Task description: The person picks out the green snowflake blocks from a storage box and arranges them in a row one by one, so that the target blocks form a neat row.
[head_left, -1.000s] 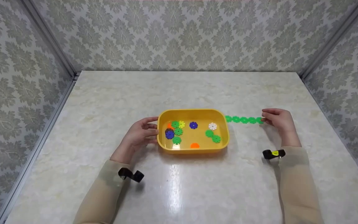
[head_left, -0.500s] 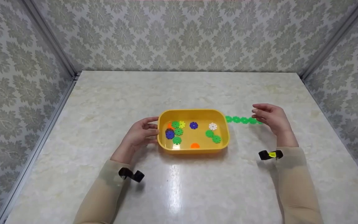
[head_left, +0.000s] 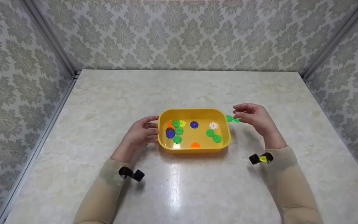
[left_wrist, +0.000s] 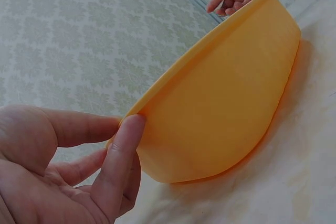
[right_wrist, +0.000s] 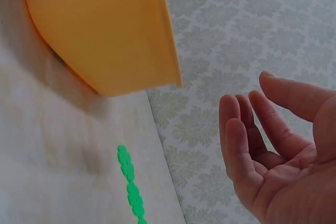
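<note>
A yellow plastic basket (head_left: 194,151) sits mid-table with several notched snowflake discs in it, among them a blue disc (head_left: 194,124), a white disc (head_left: 213,125) and two joined green discs (head_left: 217,138). At its left end, my left hand (head_left: 138,133) touches the wall and rim with fairly straight fingers, seen closely in the left wrist view. To the right of the basket lies a chain of green snowflake discs (right_wrist: 135,198), partly covered in the head view by my right hand (head_left: 255,119). That hand hovers above the chain, fingers loosely bent around nothing.
The marbled white table (head_left: 129,90) extends around the basket. Patterned panels (head_left: 191,34) enclose it at the back and both sides. Black cameras are strapped to both wrists, such as the right wrist camera (head_left: 255,159).
My right hand has let go of the green chain's right end, lifted slightly and moved left toward the basket. My left hand and the basket have stayed nearly still.
</note>
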Available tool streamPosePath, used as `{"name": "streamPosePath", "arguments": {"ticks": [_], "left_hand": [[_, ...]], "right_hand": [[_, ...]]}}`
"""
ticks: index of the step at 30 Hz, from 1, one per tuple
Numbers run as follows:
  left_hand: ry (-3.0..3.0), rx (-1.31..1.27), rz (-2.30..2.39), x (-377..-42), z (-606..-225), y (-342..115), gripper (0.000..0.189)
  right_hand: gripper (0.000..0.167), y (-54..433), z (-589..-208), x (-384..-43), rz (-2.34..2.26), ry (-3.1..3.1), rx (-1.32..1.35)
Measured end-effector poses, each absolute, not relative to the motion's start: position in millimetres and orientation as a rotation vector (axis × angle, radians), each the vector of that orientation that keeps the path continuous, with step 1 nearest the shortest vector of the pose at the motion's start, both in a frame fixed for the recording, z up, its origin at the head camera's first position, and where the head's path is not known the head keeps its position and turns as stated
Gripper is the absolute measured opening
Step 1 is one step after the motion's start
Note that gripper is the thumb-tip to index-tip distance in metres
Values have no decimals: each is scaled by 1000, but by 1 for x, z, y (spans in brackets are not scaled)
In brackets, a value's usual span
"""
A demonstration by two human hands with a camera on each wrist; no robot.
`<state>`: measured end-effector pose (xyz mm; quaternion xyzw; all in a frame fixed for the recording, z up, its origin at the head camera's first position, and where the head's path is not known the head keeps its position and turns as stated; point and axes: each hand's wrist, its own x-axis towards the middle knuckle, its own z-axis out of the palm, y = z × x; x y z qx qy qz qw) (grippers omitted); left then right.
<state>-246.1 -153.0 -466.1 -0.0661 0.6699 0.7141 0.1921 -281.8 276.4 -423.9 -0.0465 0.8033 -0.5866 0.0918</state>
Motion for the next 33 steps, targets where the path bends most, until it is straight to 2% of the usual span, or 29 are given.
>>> {"name": "streamPosePath", "arguments": {"ticks": [10,21,27,33], "left_hand": [[1864,-176,2015,-244,-464,-153,61],[1893,-193,2001,-244,-464,-152,62],[1905,-196,1998,-244,-464,-153,62],[1900,-195,2003,-245,-466,-153,61]], "right_hand": [[42,228,-422,-286,-1540,2352,-349],[31,185,-426,-286,-876,2574,-556],[33,172,-434,-281,-558,2694,-635],[22,164,-443,-282,-341,2751,-721]]}}
